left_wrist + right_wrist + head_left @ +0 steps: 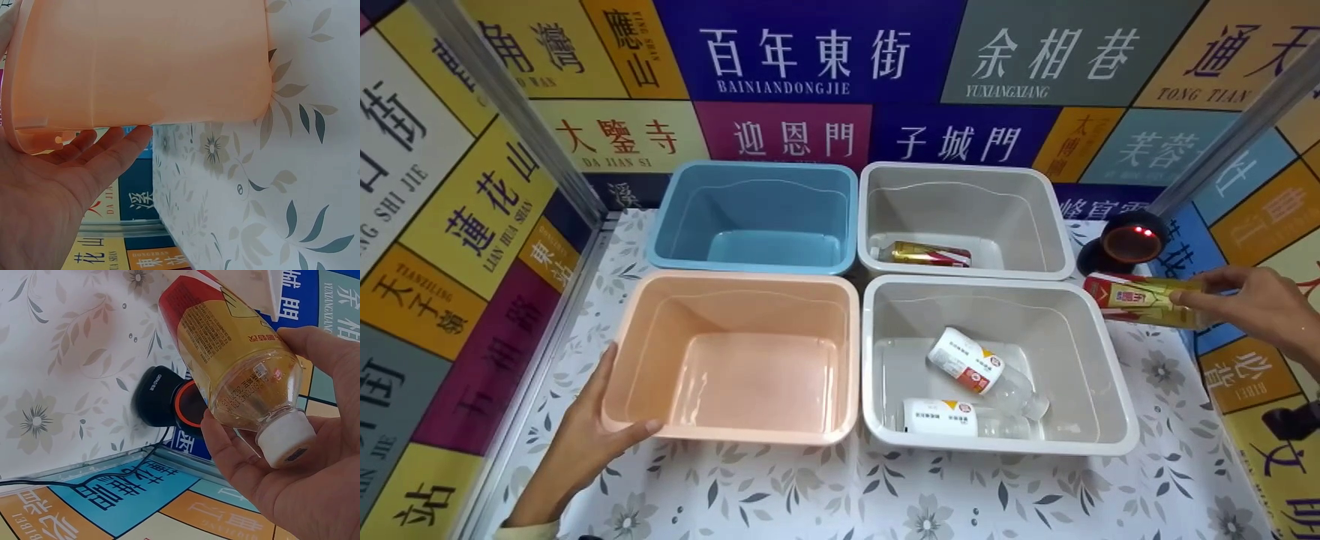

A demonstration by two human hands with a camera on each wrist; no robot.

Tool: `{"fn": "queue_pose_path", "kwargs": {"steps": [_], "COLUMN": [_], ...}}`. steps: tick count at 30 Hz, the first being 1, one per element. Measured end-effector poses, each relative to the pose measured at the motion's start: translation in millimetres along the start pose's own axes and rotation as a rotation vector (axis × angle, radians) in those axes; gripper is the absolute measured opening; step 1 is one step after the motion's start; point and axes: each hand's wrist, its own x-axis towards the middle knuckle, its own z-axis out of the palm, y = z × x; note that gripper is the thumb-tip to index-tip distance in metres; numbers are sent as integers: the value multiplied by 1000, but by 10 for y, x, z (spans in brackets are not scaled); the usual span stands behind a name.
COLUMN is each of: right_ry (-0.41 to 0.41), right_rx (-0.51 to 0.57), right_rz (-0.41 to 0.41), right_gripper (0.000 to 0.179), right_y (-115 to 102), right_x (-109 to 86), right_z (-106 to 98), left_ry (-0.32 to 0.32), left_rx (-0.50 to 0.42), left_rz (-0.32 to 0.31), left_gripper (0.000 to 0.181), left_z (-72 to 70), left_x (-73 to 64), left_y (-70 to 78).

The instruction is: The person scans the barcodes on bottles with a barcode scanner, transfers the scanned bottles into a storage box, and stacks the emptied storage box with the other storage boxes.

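Observation:
My right hand [1264, 304] grips a plastic drink bottle [1140, 300] with a red and gold label, around its neck end. In the right wrist view the white cap [286, 439] points toward the palm, and thumb and fingers lie on opposite sides of the bottle. Its base end is close to a black barcode scanner [1132, 240] with red lights lit. At the front left corner of a peach plastic bin [735, 435], my left hand [585, 435] holds on, thumb at the front rim and fingers along the outer left wall.
A grey front bin [1005, 446] holds two white-labelled bottles [967, 360]. In the grey rear bin [960, 172] lies another red and gold bottle [930, 253]. A blue bin [757, 264] stands at rear left. Sign-covered walls surround the floral tabletop [780, 495]; a black cable [84, 484] trails from the scanner.

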Motion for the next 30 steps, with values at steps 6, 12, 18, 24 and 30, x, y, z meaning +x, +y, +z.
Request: {"fn": "queue_pose_path", "kwargs": {"steps": [6, 12, 18, 24, 30], "right_ry": [9, 2, 12, 13, -2], "right_rx": [-5, 13, 22, 21, 41], "right_rz": [4, 23, 36, 51, 68], "right_gripper": [95, 97, 96, 98, 98], "right_y": [59, 90, 110, 126, 111], "right_x": [18, 23, 53, 77, 90], "right_z": [33, 34, 53, 67, 60], "left_ry": [-1, -3, -1, -1, -6], "left_rx": [-52, -77, -67, -49, -26], "left_rz": [-3, -16, -21, -25, -19], "left_gripper": [130, 131, 131, 131, 131], "left_z": [13, 13, 13, 11, 2], "left_x": [1, 10, 9, 12, -3], "left_y": [3, 9, 7, 9, 2]}}
